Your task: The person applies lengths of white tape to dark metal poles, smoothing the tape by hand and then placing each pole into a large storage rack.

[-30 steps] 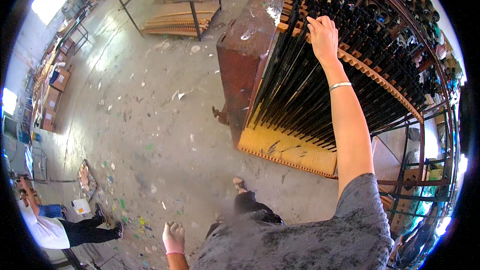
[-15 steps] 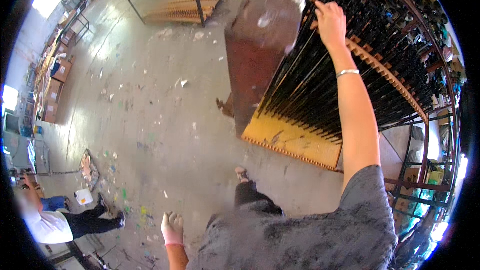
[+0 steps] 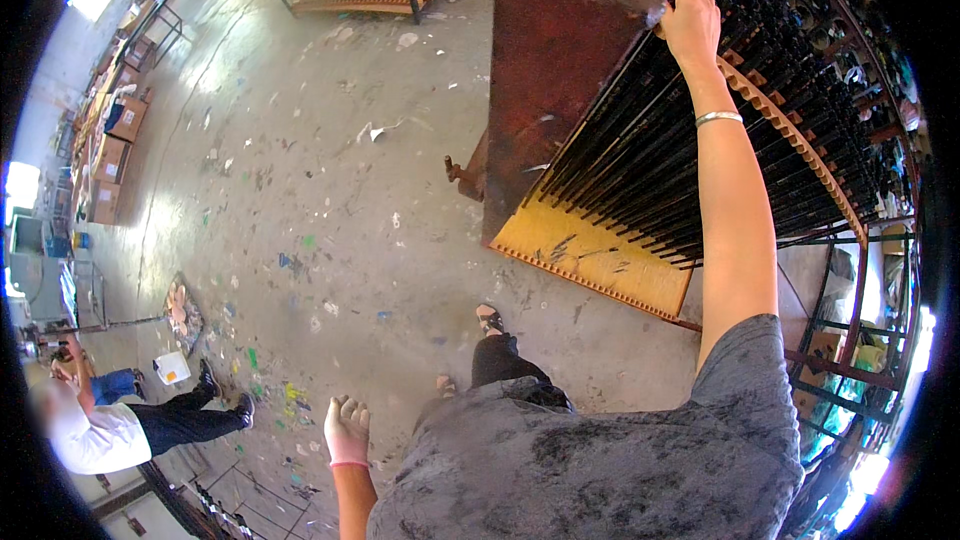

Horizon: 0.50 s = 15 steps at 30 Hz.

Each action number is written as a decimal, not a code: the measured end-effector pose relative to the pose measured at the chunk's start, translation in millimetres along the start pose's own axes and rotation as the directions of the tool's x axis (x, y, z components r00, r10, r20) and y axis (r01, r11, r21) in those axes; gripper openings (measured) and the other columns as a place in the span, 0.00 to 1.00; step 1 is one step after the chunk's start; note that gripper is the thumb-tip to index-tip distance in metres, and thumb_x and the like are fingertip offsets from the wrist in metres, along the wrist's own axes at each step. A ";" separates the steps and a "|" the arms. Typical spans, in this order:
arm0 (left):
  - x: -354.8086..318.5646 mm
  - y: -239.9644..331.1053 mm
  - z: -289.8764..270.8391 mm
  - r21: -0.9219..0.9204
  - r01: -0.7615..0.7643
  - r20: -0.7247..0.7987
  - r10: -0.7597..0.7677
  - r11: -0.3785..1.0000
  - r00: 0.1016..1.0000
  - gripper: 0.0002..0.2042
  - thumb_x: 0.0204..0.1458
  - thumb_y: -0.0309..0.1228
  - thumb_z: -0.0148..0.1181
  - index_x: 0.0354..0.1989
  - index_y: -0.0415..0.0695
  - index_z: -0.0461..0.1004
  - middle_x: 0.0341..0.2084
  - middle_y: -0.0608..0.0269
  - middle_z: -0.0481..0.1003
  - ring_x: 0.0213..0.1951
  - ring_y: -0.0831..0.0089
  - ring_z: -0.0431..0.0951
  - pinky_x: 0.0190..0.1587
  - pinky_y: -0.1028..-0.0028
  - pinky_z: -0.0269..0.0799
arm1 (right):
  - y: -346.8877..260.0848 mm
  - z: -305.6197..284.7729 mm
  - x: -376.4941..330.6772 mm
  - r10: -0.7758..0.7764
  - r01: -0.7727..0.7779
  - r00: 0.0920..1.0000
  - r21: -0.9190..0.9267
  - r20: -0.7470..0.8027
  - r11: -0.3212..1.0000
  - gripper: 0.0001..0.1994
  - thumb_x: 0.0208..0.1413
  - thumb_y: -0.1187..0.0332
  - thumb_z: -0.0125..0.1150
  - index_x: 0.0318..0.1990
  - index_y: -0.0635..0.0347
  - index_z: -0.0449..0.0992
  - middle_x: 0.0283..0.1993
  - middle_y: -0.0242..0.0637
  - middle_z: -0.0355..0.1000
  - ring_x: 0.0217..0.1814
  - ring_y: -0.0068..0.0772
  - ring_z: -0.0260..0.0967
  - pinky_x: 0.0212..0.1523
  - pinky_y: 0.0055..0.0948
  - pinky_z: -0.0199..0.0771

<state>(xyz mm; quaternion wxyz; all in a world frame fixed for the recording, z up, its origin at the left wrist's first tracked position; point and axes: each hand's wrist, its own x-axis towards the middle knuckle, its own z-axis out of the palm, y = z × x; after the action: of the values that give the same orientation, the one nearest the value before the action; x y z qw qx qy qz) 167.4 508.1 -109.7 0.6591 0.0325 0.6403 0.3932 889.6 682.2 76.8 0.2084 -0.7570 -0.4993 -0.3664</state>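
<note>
Near, left of the person's body, the gloved left hand [image 3: 348, 430] hangs with fingers bent; how tightly its grip closes cannot be told. Farther, right, black rods [image 3: 625, 155] lie ranked above a yellow board [image 3: 590, 248]. At their far left side, the bare right hand [image 3: 692, 25] has a curled grip, its hold unclear, beside a red-brown box [image 3: 545, 60].

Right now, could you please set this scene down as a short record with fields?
Left hand: gloved, fingers curled, nothing visibly held
Right hand: bare, beside the red-brown metal panel; grip unclear
Right wrist: silver-coloured bracelet
Black rods: slanting, lower ends over the yellow board
Co-worker: lower left, white shirt, dark trousers
</note>
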 end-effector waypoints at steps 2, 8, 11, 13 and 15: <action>0.3 -1.2 3.7 0.011 0.000 -0.020 0.000 1.000 1.000 0.23 0.55 0.43 0.48 0.51 0.37 0.58 0.47 0.55 0.61 0.47 0.57 0.63 0.49 0.65 0.62 | -1.0 -3.4 0.9 0.017 -0.016 0.999 -0.008 0.034 1.000 0.15 0.47 0.59 0.60 0.43 0.51 0.74 0.39 0.37 0.69 0.46 0.39 0.65 0.45 0.37 0.66; -3.9 -8.0 -0.2 -0.049 0.021 0.002 -0.021 0.999 1.000 0.24 0.55 0.43 0.48 0.52 0.36 0.58 0.48 0.53 0.61 0.46 0.58 0.63 0.48 0.64 0.63 | -9.2 -7.7 5.2 0.047 -0.048 0.995 0.003 0.089 0.999 0.18 0.46 0.57 0.60 0.44 0.53 0.73 0.39 0.37 0.69 0.46 0.39 0.65 0.46 0.38 0.65; -6.6 -8.7 2.1 -0.021 0.006 -0.007 -0.006 1.000 1.000 0.23 0.55 0.44 0.48 0.51 0.37 0.59 0.47 0.53 0.62 0.45 0.58 0.64 0.47 0.65 0.64 | -11.7 -13.3 5.5 0.059 -0.061 0.993 0.013 0.099 0.998 0.17 0.46 0.58 0.60 0.44 0.53 0.73 0.39 0.35 0.68 0.47 0.37 0.64 0.46 0.36 0.63; -0.9 -10.3 -3.5 -0.028 0.015 0.011 -0.015 0.999 1.000 0.22 0.55 0.44 0.48 0.50 0.38 0.60 0.46 0.54 0.62 0.44 0.59 0.64 0.45 0.66 0.65 | -9.6 -12.4 4.5 0.062 -0.063 0.994 0.014 0.087 0.998 0.17 0.46 0.58 0.61 0.44 0.53 0.73 0.40 0.35 0.68 0.47 0.37 0.64 0.46 0.36 0.63; 2.9 -11.0 -7.1 -0.036 0.020 0.019 -0.019 0.999 1.000 0.21 0.55 0.44 0.48 0.49 0.39 0.61 0.45 0.54 0.63 0.44 0.59 0.64 0.44 0.66 0.66 | -10.9 -16.2 5.3 0.078 -0.080 0.989 0.013 0.122 0.997 0.17 0.47 0.59 0.60 0.44 0.53 0.72 0.40 0.34 0.68 0.47 0.37 0.64 0.46 0.36 0.63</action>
<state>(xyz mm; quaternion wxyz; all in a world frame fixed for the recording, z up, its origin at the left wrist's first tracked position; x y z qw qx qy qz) 166.1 498.9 -119.3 0.6694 0.0180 0.6271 0.3980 875.4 678.9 90.8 0.1987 -0.7952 -0.4840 -0.3066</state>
